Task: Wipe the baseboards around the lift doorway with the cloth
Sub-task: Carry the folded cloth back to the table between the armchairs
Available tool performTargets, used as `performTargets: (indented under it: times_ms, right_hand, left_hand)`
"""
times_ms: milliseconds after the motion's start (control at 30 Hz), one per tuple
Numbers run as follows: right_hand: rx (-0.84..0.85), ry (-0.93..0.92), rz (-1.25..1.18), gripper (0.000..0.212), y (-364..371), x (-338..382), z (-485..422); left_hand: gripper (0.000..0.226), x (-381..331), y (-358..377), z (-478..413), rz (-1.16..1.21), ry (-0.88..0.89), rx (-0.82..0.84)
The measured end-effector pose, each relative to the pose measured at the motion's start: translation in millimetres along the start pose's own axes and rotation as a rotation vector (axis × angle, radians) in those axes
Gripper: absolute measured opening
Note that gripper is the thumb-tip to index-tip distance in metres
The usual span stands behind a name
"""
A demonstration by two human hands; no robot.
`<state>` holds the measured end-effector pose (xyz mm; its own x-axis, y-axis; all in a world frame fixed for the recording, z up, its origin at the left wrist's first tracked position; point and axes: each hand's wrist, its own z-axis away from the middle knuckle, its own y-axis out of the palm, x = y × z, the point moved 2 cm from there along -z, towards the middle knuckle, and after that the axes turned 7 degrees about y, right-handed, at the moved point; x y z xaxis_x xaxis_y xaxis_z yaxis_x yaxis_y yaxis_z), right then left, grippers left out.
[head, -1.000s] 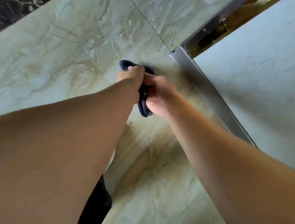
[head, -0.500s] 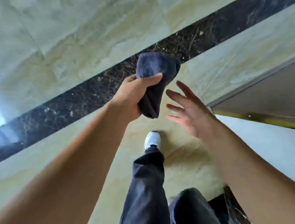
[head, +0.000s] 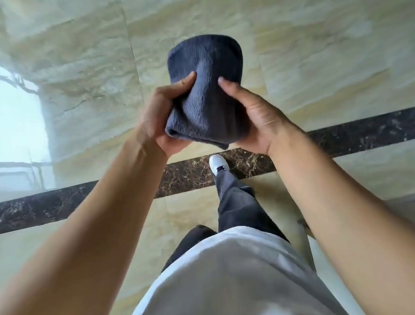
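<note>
A folded dark blue cloth point(head: 208, 87) is held up in front of me, above the floor. My left hand point(head: 163, 116) grips its left edge, thumb pressed into the fabric. My right hand point(head: 255, 111) cups its right side, with the thumb on the front. No baseboard or lift doorway shows clearly in this view; only a grey strip at the right edge might belong to the doorway.
Below lies a glossy beige marble floor point(head: 330, 60) crossed by a dark veined marble band point(head: 56, 206). My leg in dark trousers and a white shoe point(head: 218, 165) step onto the band. Bright window glare reflects at the left point(head: 5, 123).
The view swung from the wall by the metal door frame down to the floor. My right hand, spread apart from the cloth half a second ago, now holds it together with my left.
</note>
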<state>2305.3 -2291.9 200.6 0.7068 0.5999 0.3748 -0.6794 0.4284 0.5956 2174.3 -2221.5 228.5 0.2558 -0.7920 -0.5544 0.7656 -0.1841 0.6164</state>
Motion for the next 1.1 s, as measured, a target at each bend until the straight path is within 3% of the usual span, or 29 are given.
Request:
performTargets:
  times_ms: [67,167,267,333,467,567,633,867,1100]
  right_hand:
    - [0.034,0.083,0.05,0.034,44.2,28.1,-33.5]
    - [0.07,0.079,0.225,0.029,111.0,67.6,-77.7]
    - [0.085,0.12,0.392,0.038,192.6,94.2,-142.0]
    - [0.119,0.143,0.524,0.031,256.7,106.5,-197.6]
    - [0.082,0.049,0.749,0.031,365.4,116.4,-301.0]
    - [0.069,-0.036,0.87,0.022,462.1,119.6,-379.2]
    - [0.098,-0.045,0.897,0.02,523.4,124.2,-422.4]
    - [0.164,0.016,0.803,0.022,725.1,152.3,-552.3]
    - [0.289,0.046,0.828,0.017,895.3,168.9,-729.1]
  left_hand:
    - [0.039,-45.9,-20.4,-6.8,0.053,0.058,-0.063]
    - [0.029,-112.4,-48.6,-3.8,0.087,0.164,-0.148]
    - [0.022,-184.0,-106.8,3.4,0.161,0.286,-0.338]
    - [0.018,-234.2,-157.8,5.4,0.186,0.338,-0.47]
    - [0.027,-316.0,-250.0,-2.5,0.216,0.467,-0.679]
    - [0.026,-391.8,-324.4,-5.1,0.251,0.555,-0.737]
    - [0.02,-444.0,-364.5,-4.1,0.218,0.593,-0.783]
    - [0.038,-650.0,-486.7,1.8,0.174,0.783,-0.925]
    - [0.03,-827.7,-624.1,-39.6,0.211,0.819,-1.046]
